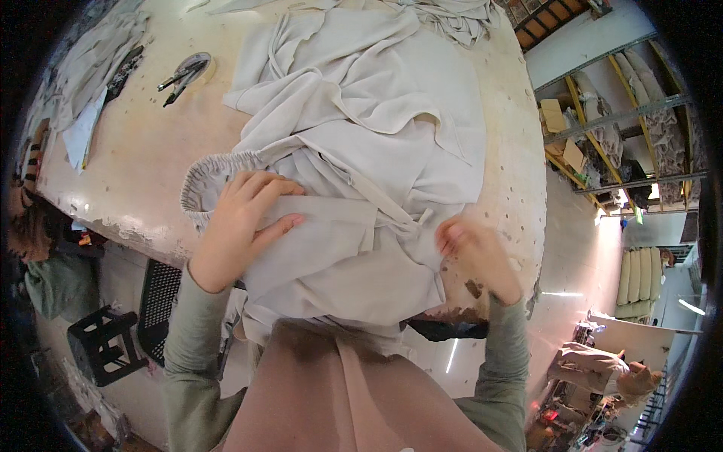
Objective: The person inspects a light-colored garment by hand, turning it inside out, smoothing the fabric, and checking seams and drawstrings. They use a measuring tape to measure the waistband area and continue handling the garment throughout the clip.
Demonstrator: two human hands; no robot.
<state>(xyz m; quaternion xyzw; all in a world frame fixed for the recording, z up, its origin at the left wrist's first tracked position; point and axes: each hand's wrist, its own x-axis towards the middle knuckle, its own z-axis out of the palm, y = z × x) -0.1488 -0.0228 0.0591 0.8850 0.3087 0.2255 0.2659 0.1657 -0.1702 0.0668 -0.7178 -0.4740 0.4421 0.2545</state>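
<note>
A light grey garment point(339, 277) with a gathered elastic waistband point(195, 175) lies over the near edge of the worktable. My left hand point(243, 226) rests on it beside the waistband, fingers and thumb spread over the cloth. Near the garment's right side is my right hand point(471, 248), blurred, its fingers curled; whether it pinches anything is unclear. Between the hands lie a folded flap and a narrow fabric strip point(395, 217). More light grey fabric point(367, 85) spreads in loose folds beyond the garment.
A tape roll point(206, 70) with pens or small tools point(183, 85) in it sits at the upper left. Fabric point(90, 68) and paper point(85, 133) lie at the table's left. A black plastic stool point(104, 344) stands lower left. Shelving point(610, 121) and a person point(593, 367) are at right.
</note>
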